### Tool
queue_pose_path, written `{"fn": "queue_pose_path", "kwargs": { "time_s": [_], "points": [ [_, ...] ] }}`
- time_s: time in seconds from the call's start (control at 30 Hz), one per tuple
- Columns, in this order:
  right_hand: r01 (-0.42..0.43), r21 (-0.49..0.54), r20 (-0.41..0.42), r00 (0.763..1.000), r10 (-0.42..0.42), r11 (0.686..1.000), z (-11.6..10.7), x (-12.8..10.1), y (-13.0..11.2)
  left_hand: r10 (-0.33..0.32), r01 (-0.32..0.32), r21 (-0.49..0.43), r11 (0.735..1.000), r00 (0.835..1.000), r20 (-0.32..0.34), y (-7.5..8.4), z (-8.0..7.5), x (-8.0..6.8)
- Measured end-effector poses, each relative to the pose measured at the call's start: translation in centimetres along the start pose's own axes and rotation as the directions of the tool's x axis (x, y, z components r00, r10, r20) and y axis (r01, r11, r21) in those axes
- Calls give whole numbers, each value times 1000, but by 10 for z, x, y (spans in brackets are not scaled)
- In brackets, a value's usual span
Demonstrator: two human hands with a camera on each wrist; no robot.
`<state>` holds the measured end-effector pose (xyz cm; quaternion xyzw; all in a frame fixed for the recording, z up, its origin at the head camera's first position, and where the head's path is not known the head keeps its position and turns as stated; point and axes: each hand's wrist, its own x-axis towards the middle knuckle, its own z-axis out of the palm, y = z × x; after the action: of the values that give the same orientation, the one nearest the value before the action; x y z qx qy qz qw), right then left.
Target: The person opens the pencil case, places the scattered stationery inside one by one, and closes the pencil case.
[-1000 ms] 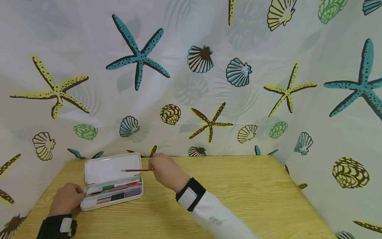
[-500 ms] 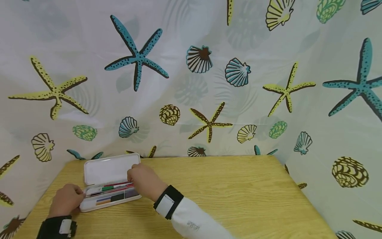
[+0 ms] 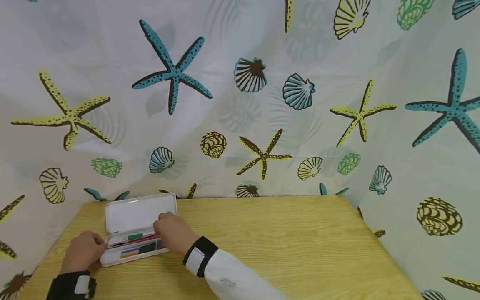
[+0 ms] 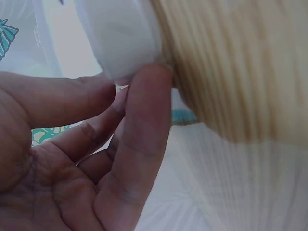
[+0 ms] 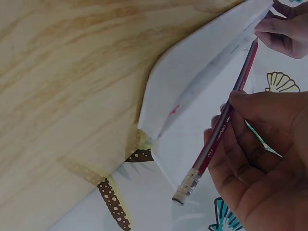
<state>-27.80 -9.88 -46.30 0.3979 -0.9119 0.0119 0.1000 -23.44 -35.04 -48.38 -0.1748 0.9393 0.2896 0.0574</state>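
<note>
- Our right hand (image 3: 173, 232) has its fingers (image 5: 240, 125) curled round a red pencil (image 5: 219, 129); the wrist view shows the grip plainly, with the metal ferrule and eraser end poking out below the hand.
- The pencil's long axis runs along the length of the white pencil case (image 3: 112, 259), its far end pointing toward the left end of the case, where the other hand waits.
- In the head view the pencil lies low over the tray of the case, among the pens and a green-marked stick already lying there; we cannot tell whether it touches them.
- Our left hand (image 3: 83, 251) pinches the left end of the pencil case, with the fingers (image 4: 144, 139) pressed to its rounded white corner, as the left wrist view shows.
- The right hand is the nearer one to the pencil, since it holds it; the left hand sits at the far tip's end of the case.
- The lid (image 3: 139, 213) of the case stands open behind the tray.
- The case rests on the wooden surface (image 3: 285, 241), near its back left corner.
- A curtain (image 3: 240, 96) printed with starfish and shells hangs behind and beside the case.
</note>
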Motion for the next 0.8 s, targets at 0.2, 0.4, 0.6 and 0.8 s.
{"fn": "queue_pose_path", "kwargs": {
  "time_s": [0.2,0.4,0.6,0.8],
  "points": [
    [10,-5,-7,1000,-10,1000,5,3,-1,-4,4,-4,1000,1000,3,0,0,0],
    [-2,-14,17,1000,3,1000,14,8,-4,-2,2,-11,1000,1000,-3,3,-1,-4],
    [14,-28,20,1000,-13,1000,23,13,-8,-3,3,-8,1000,1000,0,3,-2,-4],
    [18,-43,16,1000,-17,999,19,13,-10,-2,2,-6,1000,1000,3,3,-2,-4]
  ]
}}
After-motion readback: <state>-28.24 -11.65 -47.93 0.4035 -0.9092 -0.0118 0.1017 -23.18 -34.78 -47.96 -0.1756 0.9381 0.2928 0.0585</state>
